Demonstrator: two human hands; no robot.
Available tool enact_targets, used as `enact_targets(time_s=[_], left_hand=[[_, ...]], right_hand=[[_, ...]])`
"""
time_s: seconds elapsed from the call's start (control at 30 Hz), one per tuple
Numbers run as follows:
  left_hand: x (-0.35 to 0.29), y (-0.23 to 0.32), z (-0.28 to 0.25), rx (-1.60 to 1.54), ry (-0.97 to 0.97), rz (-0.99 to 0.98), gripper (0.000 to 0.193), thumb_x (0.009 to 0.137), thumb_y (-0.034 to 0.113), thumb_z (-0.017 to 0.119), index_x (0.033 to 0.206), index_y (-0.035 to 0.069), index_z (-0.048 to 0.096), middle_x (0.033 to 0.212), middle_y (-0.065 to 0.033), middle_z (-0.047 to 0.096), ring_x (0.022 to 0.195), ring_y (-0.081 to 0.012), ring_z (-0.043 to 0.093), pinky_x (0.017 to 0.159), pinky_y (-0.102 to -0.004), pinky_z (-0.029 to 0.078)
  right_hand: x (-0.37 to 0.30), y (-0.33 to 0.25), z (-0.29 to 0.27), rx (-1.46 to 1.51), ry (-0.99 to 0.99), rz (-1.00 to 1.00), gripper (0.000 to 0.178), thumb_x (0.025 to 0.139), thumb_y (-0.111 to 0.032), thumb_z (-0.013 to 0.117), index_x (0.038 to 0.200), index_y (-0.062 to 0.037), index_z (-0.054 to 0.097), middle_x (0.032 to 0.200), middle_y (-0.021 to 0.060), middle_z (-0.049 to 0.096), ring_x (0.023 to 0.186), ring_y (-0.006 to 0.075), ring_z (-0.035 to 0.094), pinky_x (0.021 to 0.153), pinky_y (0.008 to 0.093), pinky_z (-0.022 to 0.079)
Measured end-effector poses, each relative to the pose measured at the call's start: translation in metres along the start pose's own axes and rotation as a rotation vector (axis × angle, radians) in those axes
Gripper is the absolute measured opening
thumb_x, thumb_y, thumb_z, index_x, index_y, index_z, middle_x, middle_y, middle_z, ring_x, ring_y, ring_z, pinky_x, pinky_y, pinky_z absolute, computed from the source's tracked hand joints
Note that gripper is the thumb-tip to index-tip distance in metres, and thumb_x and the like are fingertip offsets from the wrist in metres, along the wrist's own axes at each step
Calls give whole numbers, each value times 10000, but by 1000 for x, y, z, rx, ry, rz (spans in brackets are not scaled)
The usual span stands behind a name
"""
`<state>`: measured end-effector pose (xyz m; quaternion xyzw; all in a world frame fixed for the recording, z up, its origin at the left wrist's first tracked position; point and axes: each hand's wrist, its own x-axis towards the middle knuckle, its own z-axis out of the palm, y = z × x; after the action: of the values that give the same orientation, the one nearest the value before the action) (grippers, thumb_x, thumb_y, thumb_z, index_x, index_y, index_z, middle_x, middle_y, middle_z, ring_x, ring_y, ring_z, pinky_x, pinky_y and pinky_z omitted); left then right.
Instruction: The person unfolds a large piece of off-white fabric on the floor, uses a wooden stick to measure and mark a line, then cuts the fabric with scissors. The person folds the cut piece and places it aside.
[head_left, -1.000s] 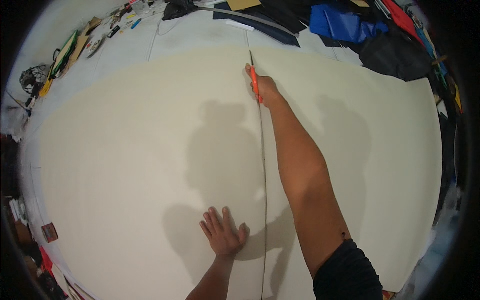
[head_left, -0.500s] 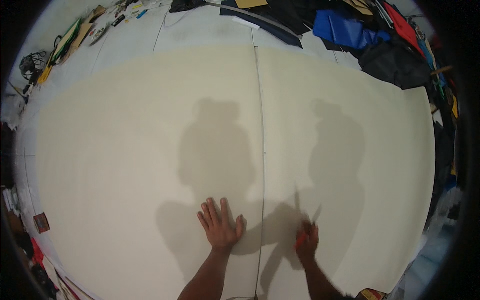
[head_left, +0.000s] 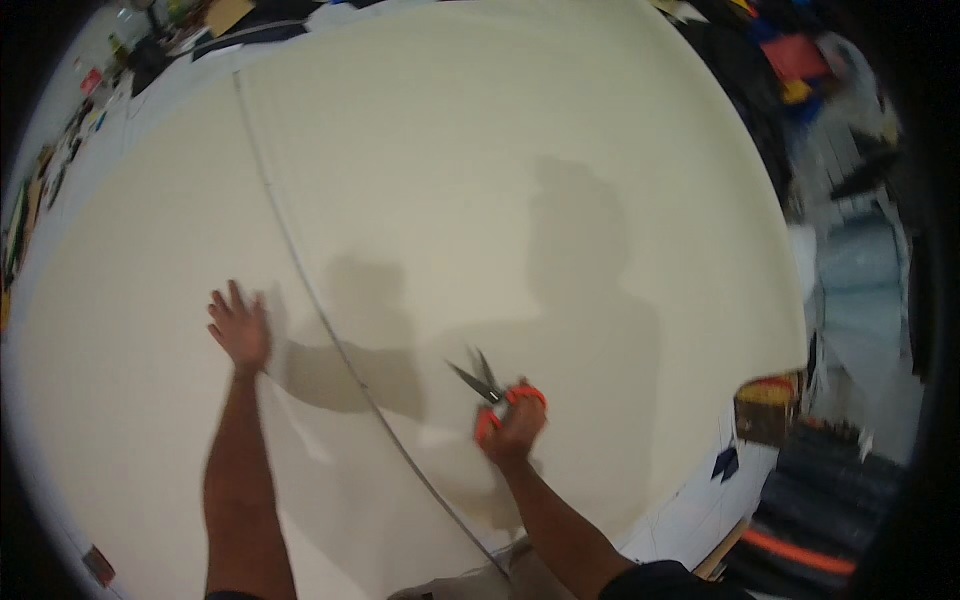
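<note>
My left hand (head_left: 238,333) lies with fingers spread on the cream sheet (head_left: 150,250), left of a long narrow gap (head_left: 335,340) that splits the cream material in two. A pair of scissors (head_left: 478,385) with orange handles is in my right hand (head_left: 517,428), my fingers wrapped round the handles. Its blades stand apart and point up and to the left, over the right-hand cream piece (head_left: 450,130). Nothing lies between the blades. Whether the scissors touch the sheet, I cannot tell.
A small printed box (head_left: 768,412) sits by the sheet's right edge, a dark scrap (head_left: 726,464) near it. Dark rolls (head_left: 830,500) lie at the lower right. Assorted materials crowd the far right; tools and scraps line the far left. A small reddish-brown block (head_left: 99,566) is at lower left.
The view has swung right, so the gap now slants across the left half. My hands have moved further apart, and the scissors have tilted more to the left.
</note>
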<state>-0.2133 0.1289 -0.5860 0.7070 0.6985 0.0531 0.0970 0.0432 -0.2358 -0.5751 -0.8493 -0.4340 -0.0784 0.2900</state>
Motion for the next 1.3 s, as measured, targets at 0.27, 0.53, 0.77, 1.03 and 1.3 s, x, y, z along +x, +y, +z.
enact_targets(time_s=[0.27, 0.53, 0.77, 1.03, 1.3], left_hand=[[-285, -116, -113, -220, -224, 340, 593, 845, 240, 684, 1310, -34, 439, 1354, -233, 454, 1288, -365, 408, 1091, -413, 322], [-788, -356, -261, -110, -46, -261, 346, 904, 267, 608, 1034, -51, 654, 1036, -203, 662, 991, -324, 608, 924, -391, 471], [-761, -355, -261, -313, 183, -138, 403, 923, 248, 567, 1118, -103, 596, 1099, -236, 629, 1013, -353, 592, 953, -423, 450], [-685, -36, -189, -517, -338, 279, 364, 866, 235, 642, 1172, 45, 584, 1140, -162, 593, 992, -294, 605, 869, -417, 494], [-703, -4, -55, -113, -468, 230, 674, 769, 407, 701, 1271, 19, 472, 1236, -257, 465, 1159, -413, 473, 919, -495, 466]], right_hand=[[-29, 27, -40, 470, -99, 268, 356, 795, -223, 705, 1062, -47, 547, 1185, 183, 559, 1024, 343, 569, 868, 437, 453], [-242, 182, -303, 156, -313, 422, 401, 824, -303, 687, 1118, -55, 575, 1011, 160, 611, 942, 339, 606, 803, 438, 488], [-448, 329, -406, -113, -230, 562, 373, 840, -207, 634, 1121, 22, 548, 1106, 240, 570, 1044, 386, 557, 888, 448, 460], [-352, 248, -358, 120, -345, -4, 655, 738, -373, 747, 1228, -5, 516, 1210, 214, 532, 1041, 367, 549, 944, 432, 420], [-310, 195, -287, 25, -786, -525, 428, 893, -424, 536, 1185, -114, 571, 1207, 181, 558, 1051, 312, 584, 912, 453, 442]])
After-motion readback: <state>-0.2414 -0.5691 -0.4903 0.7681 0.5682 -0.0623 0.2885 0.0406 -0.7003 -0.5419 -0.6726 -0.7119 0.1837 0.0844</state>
